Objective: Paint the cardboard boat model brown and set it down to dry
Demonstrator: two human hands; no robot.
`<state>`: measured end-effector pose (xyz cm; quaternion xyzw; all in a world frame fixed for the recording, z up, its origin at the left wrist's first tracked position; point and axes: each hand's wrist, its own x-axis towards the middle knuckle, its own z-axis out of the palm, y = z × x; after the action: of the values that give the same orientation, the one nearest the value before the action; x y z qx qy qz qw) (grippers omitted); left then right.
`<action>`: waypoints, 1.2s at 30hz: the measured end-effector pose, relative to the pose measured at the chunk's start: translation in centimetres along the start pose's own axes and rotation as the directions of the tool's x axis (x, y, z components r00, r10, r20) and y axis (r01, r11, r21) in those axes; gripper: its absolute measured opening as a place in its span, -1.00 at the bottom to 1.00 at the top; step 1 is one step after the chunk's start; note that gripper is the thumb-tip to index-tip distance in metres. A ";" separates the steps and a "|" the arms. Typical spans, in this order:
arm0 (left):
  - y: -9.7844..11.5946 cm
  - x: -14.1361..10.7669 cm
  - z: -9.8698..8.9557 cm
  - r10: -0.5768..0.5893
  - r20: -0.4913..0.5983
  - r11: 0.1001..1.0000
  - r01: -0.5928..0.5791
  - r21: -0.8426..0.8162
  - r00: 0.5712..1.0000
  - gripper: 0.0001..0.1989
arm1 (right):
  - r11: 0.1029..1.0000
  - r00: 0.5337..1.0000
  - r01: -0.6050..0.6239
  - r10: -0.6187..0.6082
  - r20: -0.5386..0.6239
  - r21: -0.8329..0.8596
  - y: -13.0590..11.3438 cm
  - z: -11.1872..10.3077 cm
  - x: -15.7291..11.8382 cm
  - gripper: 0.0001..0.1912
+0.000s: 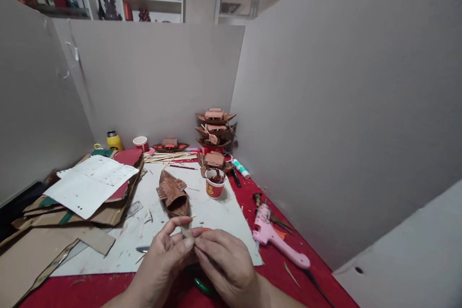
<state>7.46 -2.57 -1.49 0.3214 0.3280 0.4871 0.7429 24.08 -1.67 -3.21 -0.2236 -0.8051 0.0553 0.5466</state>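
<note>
My left hand (168,248) is closed in a pinch around a small pale piece (186,232), whose exact kind is too small to tell. Fingertips of my right hand (227,255) are pressed together against the left fingertips, and what they grip is hidden. Just beyond the hands, a brown model boat (173,192) with a ribbed roof rests on the white sheet (140,255). Partly covered below my hands is a curved green handle (204,286). A grey blade tip (142,249) shows beside my left hand.
A paper cup (215,187) with dark brown stain stands right of the boat. The pink glue gun (277,243) lies at right. Cardboard (36,250) and drawings (90,185) are piled at left. Behind are thin sticks (171,157), stacked model boats (215,130) and grey partitions (155,77).
</note>
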 end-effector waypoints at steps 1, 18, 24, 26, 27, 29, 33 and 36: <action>0.0 0.0 0.1 -0.001 0.004 1.000 0.001 0.007 1.000 -0.47 | 1.000 1.000 -0.008 0.008 -0.009 0.014 0.0 0.0 0.0 -0.69; 1.5 0.3 -2.1 -0.033 0.126 0.996 0.022 0.085 0.992 -0.51 | 0.966 0.986 -0.167 0.164 0.030 0.196 -0.7 -0.5 0.3 -0.63; 2.1 0.4 -2.1 -0.115 0.222 0.993 0.117 0.006 0.968 -0.52 | 0.957 0.977 -0.201 0.211 -0.026 0.210 -0.8 -1.0 0.3 -0.54; 2.1 0.3 -2.2 -0.125 0.244 0.992 0.128 0.003 0.962 -0.56 | 0.958 0.979 -0.195 0.204 -0.018 0.212 -0.9 -1.1 0.4 -0.53; 2.1 0.3 -2.2 -0.129 0.254 0.991 0.133 0.001 0.958 -0.57 | 0.958 0.979 -0.194 0.202 -0.015 0.212 -0.9 -1.1 0.4 -0.54; 2.2 0.3 -2.2 -0.132 0.264 0.990 0.138 -0.002 0.955 -0.58 | 0.957 0.978 -0.205 0.210 -0.003 0.205 -1.0 -1.1 0.5 -0.58; 2.1 0.5 -2.4 -0.135 0.237 0.991 0.130 0.040 0.962 -0.54 | 0.960 0.974 -0.224 0.221 0.040 0.169 -1.1 -1.1 0.7 -0.63; 1.8 0.7 -2.5 -0.137 0.233 0.989 0.120 0.088 0.963 -0.52 | 0.964 0.973 -0.230 0.222 0.068 0.136 -1.1 -1.0 0.7 -0.67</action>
<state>4.76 -0.92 -1.67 0.3823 0.2743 0.3835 0.7947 24.46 -2.54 -1.81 -0.2728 -0.7823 0.1805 0.5300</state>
